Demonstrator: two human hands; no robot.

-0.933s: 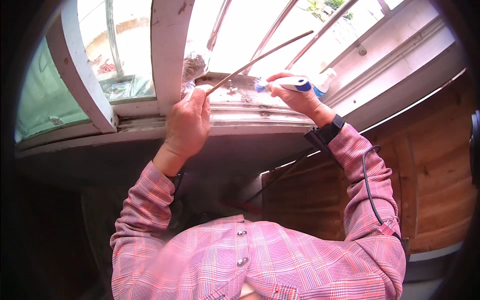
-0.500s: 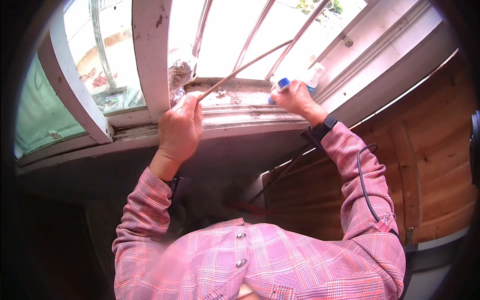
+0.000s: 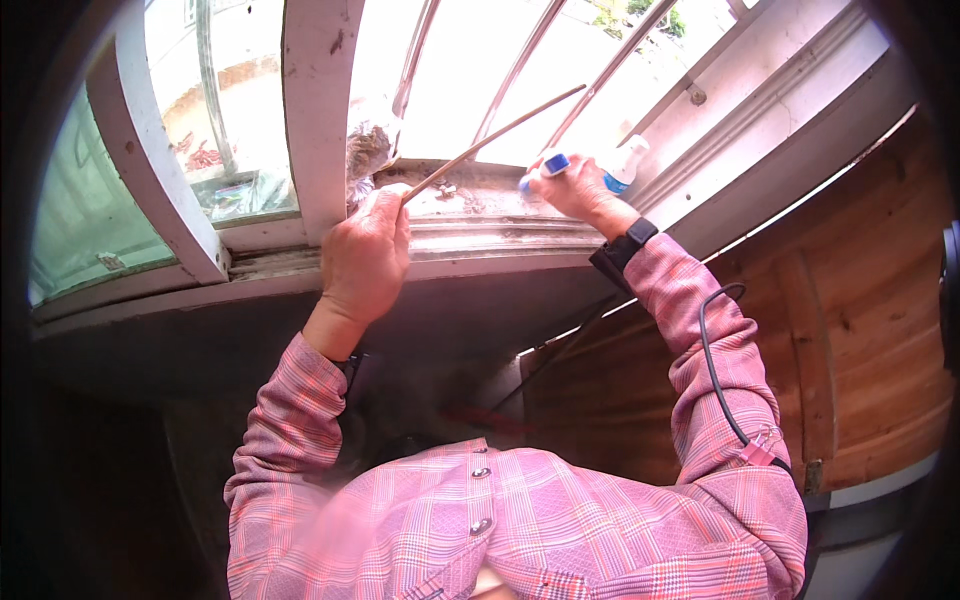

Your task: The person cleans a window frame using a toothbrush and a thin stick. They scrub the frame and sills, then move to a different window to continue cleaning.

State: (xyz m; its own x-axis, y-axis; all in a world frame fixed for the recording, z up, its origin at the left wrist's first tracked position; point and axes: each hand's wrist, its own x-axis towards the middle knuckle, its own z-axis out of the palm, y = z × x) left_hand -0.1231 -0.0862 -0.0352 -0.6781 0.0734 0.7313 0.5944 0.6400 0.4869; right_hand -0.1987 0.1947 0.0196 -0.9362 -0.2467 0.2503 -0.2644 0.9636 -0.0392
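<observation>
One thin brown stick (image 3: 490, 137) slants up and right before the window bars (image 3: 524, 62), its lower end pinched in the curled fingers of the left hand (image 3: 362, 258). Over the right part of the window sill (image 3: 488, 200), the right hand (image 3: 582, 192) wraps its fingers round a blue-and-white brush (image 3: 555, 166); whether the brush touches the sill I cannot tell. Just beside that hand stands a white, blue-labelled bottle (image 3: 626, 163).
</observation>
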